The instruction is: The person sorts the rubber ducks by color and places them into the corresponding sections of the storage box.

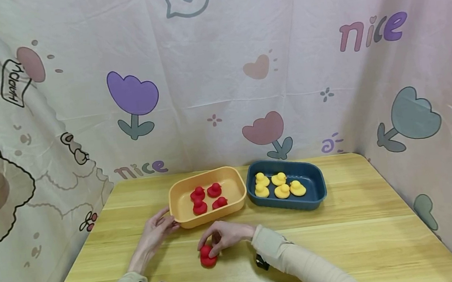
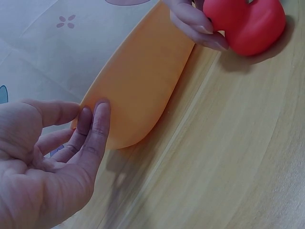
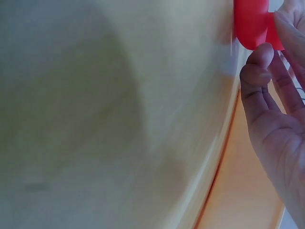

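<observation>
In the head view, a red toy duck (image 1: 208,261) is near the table's front, in front of the orange tray (image 1: 210,216). My right hand (image 1: 227,233) pinches this duck by its head from above, thumb on one side and fingers on the other. The right wrist view shows the red duck (image 3: 251,24) close to the wood at the fingertips. At the tray's front left corner, my left hand (image 1: 156,234) grips the wall; in the left wrist view, the thumb is at the rim and fingertips press the orange tray's outer side (image 2: 138,81). Several red ducks (image 1: 200,206) sit inside the tray.
A dark blue tray (image 1: 318,191) with several yellow toy ducks (image 1: 282,191) stands right beside the orange one, at the back of the wooden table (image 1: 368,236). A printed cloth (image 1: 210,69) hangs behind the table and along both sides.
</observation>
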Demonstrator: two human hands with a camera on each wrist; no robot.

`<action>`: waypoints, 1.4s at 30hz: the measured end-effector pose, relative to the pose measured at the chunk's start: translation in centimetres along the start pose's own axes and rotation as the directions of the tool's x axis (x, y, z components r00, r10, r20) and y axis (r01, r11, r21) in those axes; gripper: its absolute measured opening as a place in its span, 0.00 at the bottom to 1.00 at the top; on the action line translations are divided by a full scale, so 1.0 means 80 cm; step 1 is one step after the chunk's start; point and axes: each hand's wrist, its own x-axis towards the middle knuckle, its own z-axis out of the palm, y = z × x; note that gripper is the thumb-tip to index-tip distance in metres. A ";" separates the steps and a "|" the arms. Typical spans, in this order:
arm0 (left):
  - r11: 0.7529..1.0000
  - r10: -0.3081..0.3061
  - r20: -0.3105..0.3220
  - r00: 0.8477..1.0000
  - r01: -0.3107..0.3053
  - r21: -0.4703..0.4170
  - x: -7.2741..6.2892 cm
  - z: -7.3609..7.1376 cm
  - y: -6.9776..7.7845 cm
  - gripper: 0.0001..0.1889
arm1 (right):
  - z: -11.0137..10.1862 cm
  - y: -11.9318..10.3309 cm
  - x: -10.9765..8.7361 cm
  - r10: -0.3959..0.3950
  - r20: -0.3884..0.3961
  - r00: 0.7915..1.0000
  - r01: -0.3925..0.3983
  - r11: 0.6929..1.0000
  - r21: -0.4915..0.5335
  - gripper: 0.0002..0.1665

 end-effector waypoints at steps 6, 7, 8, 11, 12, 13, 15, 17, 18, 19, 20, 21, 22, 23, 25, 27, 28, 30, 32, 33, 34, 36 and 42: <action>1.000 -0.008 -0.004 1.000 0.009 0.006 0.000 0.000 0.000 0.33 | -0.001 -0.001 -0.002 -0.013 -0.004 1.000 0.013 1.000 -0.023 0.18; 1.000 -0.009 -0.004 1.000 0.009 0.008 0.000 0.000 0.000 0.33 | -0.001 -0.002 -0.003 -0.016 -0.006 1.000 0.016 1.000 -0.024 0.18; 1.000 -0.009 -0.003 1.000 0.009 0.009 0.000 0.000 -0.001 0.34 | -0.001 -0.001 -0.003 -0.021 -0.009 1.000 0.020 1.000 -0.023 0.18; 1.000 -0.008 -0.008 1.000 0.008 0.010 0.000 -0.001 -0.002 0.33 | -0.001 0.002 -0.005 -0.028 -0.025 0.999 0.028 1.000 -0.012 0.18; 1.000 -0.009 -0.010 1.000 0.009 0.011 0.000 -0.001 -0.003 0.33 | -0.001 0.003 -0.006 -0.028 -0.033 0.999 0.028 1.000 -0.007 0.18; 1.000 -0.010 -0.013 1.000 0.010 0.010 0.001 -0.002 -0.003 0.33 | -0.002 0.003 -0.006 -0.026 -0.041 0.999 0.026 1.000 -0.004 0.18; 1.000 -0.014 -0.017 1.000 0.014 0.011 0.001 -0.003 -0.003 0.32 | -0.003 0.004 -0.008 -0.022 -0.054 0.998 0.023 1.000 0.005 0.18; 1.000 -0.015 -0.020 1.000 0.015 0.010 0.002 -0.003 -0.004 0.32 | -0.004 0.004 -0.010 -0.019 -0.069 0.997 0.020 1.000 0.011 0.18; 1.000 -0.015 -0.017 1.000 0.015 0.010 0.002 -0.003 -0.004 0.33 | -0.004 0.003 -0.011 -0.016 -0.077 0.997 0.017 1.000 0.012 0.18; 1.000 -0.014 -0.015 1.000 0.014 0.011 0.002 -0.003 -0.004 0.33 | -0.005 0.003 -0.012 -0.016 -0.084 0.996 0.017 1.000 0.012 0.18; 1.000 -0.015 -0.014 1.000 0.015 0.011 0.002 -0.003 -0.004 0.33 | -0.005 0.003 -0.012 -0.016 -0.092 0.996 0.017 1.000 0.014 0.18; 1.000 -0.015 -0.014 1.000 0.015 0.010 0.002 -0.003 -0.004 0.33 | -0.006 0.002 -0.013 -0.018 -0.099 0.995 0.019 1.000 0.017 0.18; 1.000 -0.015 -0.017 1.000 0.015 0.007 0.002 -0.003 -0.004 0.33 | -0.006 0.003 -0.013 -0.021 -0.109 0.994 0.023 1.000 0.018 0.18; 1.000 -0.016 -0.016 1.000 0.016 0.006 0.002 -0.003 -0.004 0.33 | -0.007 0.002 -0.014 -0.026 -0.118 0.993 0.029 0.999 0.019 0.18; 1.000 -0.014 -0.018 1.000 0.014 0.003 0.002 -0.002 -0.004 0.33 | -0.010 0.002 -0.015 -0.036 -0.135 0.990 0.040 0.999 0.025 0.18; 1.000 -0.009 -0.019 1.000 0.009 -0.002 0.002 -0.001 -0.004 0.33 | -0.014 -0.001 -0.016 -0.047 -0.157 0.986 0.053 0.998 0.032 0.18; 1.000 -0.006 -0.018 1.000 0.006 -0.003 0.001 -0.001 -0.003 0.33 | -0.016 -0.002 -0.016 -0.050 -0.170 0.984 0.056 0.998 0.032 0.18; 1.000 -0.003 -0.013 1.000 0.003 -0.001 0.001 0.000 -0.002 0.33 | -0.021 -0.006 -0.018 -0.050 -0.193 0.980 0.056 0.998 0.026 0.18; 1.000 -0.004 -0.010 1.000 0.004 -0.003 0.001 -0.001 -0.002 0.33 | -0.027 -0.010 -0.020 -0.048 -0.215 0.975 0.053 0.998 0.019 0.17; 1.000 -0.005 -0.005 1.000 0.005 -0.001 0.001 -0.001 -0.002 0.34 | -0.030 -0.013 -0.021 -0.047 -0.222 0.974 0.052 0.999 0.017 0.17; 1.000 -0.005 -0.005 1.000 0.005 -0.002 0.001 -0.001 -0.002 0.34 | -0.033 -0.014 -0.022 -0.046 -0.227 0.973 0.051 0.999 0.014 0.17; 1.000 -0.002 -0.004 1.000 0.002 -0.008 0.002 -0.002 -0.003 0.34 | -0.039 -0.018 -0.024 -0.049 -0.241 0.969 0.054 0.998 0.015 0.16; 0.998 0.053 0.037 0.998 -0.051 -0.044 0.001 -0.004 -0.006 0.36 | -0.058 -0.026 -0.028 -0.061 -0.284 0.957 0.068 0.998 0.014 0.16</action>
